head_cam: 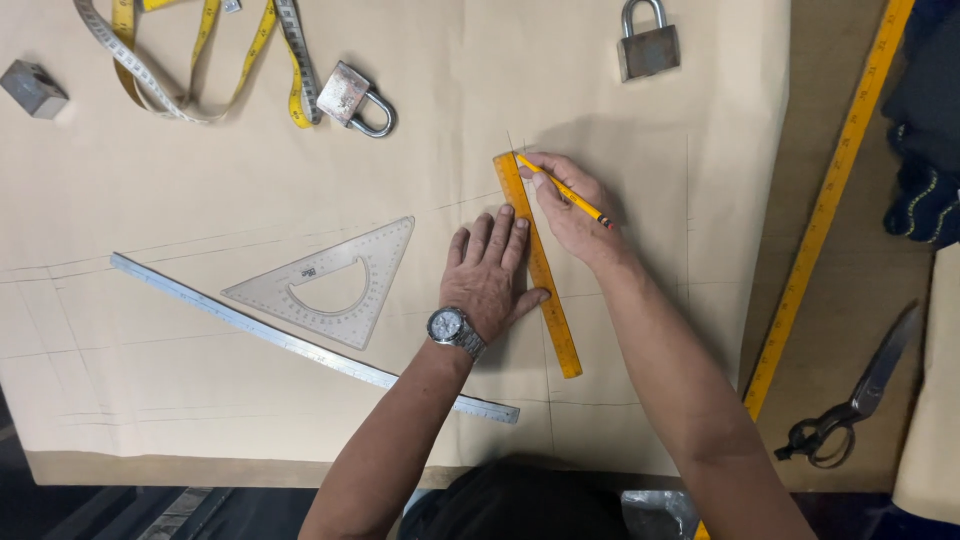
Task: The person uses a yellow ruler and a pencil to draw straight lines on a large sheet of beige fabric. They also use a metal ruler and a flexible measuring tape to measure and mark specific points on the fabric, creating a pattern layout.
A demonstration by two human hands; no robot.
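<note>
From the head view, your left hand (488,277) lies flat on the brown paper (200,190), fingers (497,232) spread and gripping nothing; its thumb side presses against the orange ruler (541,268), which keeps that straightedge from sliding while you mark. Your right hand (568,210) has its fingers closed round a yellow pencil (564,190), held at a slant so the tip meets the paper just beside the ruler's top end. The ruler is a narrow orange strip running slantwise from near the pencil tip down toward you, lying flat on the paper between your two hands; its lower end sits free, close to a faint drawn line. The pencil is slim and yellow with a dark band near its back end. To your left lie a clear set square (335,282) and a long steel ruler (300,345), both flat on the paper and apart from your hands. Two padlocks (355,98) (647,45) and a small metal block (33,88) rest on the sheet, seemingly as weights to hold it flat, and a tape measure (200,55) coils at the top left. On the desk (850,300) to your right lie a long yellow rule (825,205) and dark shears (855,395).
</note>
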